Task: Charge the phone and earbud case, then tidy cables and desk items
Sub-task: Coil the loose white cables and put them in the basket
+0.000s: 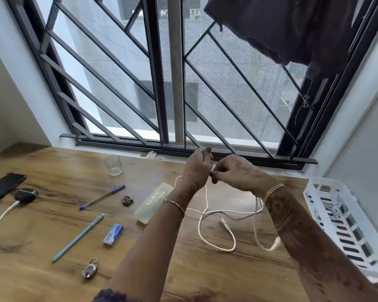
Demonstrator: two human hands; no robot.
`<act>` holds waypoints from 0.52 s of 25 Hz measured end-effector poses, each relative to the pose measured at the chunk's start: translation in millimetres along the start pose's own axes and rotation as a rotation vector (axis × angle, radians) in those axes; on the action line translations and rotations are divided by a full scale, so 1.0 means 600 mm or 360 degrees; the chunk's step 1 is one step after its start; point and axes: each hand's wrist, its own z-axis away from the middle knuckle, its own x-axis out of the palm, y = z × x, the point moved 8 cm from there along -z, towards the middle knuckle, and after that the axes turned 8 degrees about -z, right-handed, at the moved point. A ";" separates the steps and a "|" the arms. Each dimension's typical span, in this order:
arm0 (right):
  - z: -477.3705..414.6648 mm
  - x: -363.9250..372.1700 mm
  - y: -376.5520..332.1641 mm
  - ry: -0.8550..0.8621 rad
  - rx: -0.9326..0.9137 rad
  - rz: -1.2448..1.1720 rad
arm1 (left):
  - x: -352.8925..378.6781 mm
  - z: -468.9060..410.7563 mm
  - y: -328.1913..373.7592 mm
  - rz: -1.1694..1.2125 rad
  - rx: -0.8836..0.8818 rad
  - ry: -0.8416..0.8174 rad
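Both hands are raised together above the desk near the window. My left hand (198, 165) and my right hand (236, 171) each pinch part of a white cable (216, 214), whose loops and free plug lie on the wood below. At the far left lies a black phone (4, 187). Beside it sits a dark earbud case (26, 195) with a second white cable (0, 216) plugged into it.
On the wooden desk (42, 280) lie a blue-capped pen (102, 197), a teal pen (79, 236), a small blue box (113, 234), a padlock (90, 269), a translucent case (154, 202) and a small dark clip (127, 201). A glass (113, 165) stands by the window. A white basket (345, 223) sits right.
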 end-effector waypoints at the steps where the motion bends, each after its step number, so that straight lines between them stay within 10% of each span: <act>1: -0.002 -0.013 0.000 0.0073 -0.0010 -0.0035 | -0.001 0.000 -0.018 -0.0105 -0.0046 -0.0018; 13: -0.040 0.044 0.126 0.0421 0.0145 -0.0437 | 0.089 0.106 -0.072 0.1725 -0.0761 -0.0579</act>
